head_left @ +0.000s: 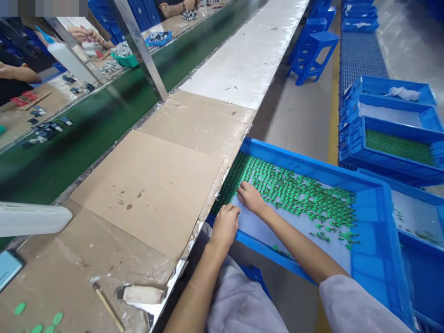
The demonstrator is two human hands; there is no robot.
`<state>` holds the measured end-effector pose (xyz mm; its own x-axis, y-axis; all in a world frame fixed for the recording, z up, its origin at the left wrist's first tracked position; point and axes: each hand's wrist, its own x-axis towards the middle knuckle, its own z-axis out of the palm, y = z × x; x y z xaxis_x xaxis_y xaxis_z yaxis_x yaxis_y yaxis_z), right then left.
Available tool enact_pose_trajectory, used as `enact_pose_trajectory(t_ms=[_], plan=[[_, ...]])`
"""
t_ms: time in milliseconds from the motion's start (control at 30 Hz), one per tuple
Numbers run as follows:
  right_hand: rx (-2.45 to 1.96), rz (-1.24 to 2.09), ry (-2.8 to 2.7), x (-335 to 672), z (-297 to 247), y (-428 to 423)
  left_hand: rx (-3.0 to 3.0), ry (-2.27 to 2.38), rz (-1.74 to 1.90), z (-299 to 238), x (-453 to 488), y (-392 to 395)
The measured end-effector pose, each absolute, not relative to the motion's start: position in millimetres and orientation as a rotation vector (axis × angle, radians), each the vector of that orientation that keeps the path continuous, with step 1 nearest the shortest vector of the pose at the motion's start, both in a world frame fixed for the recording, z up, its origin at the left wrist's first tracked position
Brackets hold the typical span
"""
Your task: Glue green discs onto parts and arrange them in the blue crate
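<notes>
Green pieces (294, 189): a dense scatter of small green parts across the far half of the tray, thickest at the corner by the table, which puts the bulk of them under both hands.
Right hand (251, 199): flat and open, fingers spread on the near edge of the pile. It grips nothing and looks like a palm laid down to sweep or hold the loose bits.
Left hand (225, 225): curled over at the tray's near-left corner, knuckles up. Whether anything sits inside that curl I cannot tell.
Pale sheet (287, 231): lines the tray floor, bare where the pieces thin out, so the green shows up plainly.
Blue tray (371, 259): butted against the table edge beside the person's lap, low and close, an easy reach.
Cardboard (152, 189): covers the tabletop just left of the tray, stained.
Green belt (79, 138): runs along the far side of the table.
Other hands (85, 34): co-workers across the belt, well apart.
Stacked trays (391, 157): off to the right, one holding more green.
</notes>
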<state>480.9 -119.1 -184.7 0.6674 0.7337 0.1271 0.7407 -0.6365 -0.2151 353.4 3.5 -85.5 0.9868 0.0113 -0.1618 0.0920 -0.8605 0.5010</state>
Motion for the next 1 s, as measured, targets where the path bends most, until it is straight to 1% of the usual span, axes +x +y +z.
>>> enact_pose_trajectory(t_ms=[133,300,667,833,1000], plan=[[-2.605,0.015,-1.207,482,-185,-119,2.600,0.123,-0.245,-86,361,8],[-2.540,-0.014,-1.181,484,-183,-125,2.585,0.215,-0.274,-86,374,12],[-2.603,0.052,-1.165,482,-181,-120,2.596,0.314,-0.373,-97,395,13],[-2.575,0.057,-1.154,481,-180,-122,2.624,0.277,-0.404,-97,405,10],[-2.466,-0.008,-1.012,483,-171,-145,2.694,0.156,-0.458,-97,421,-1]])
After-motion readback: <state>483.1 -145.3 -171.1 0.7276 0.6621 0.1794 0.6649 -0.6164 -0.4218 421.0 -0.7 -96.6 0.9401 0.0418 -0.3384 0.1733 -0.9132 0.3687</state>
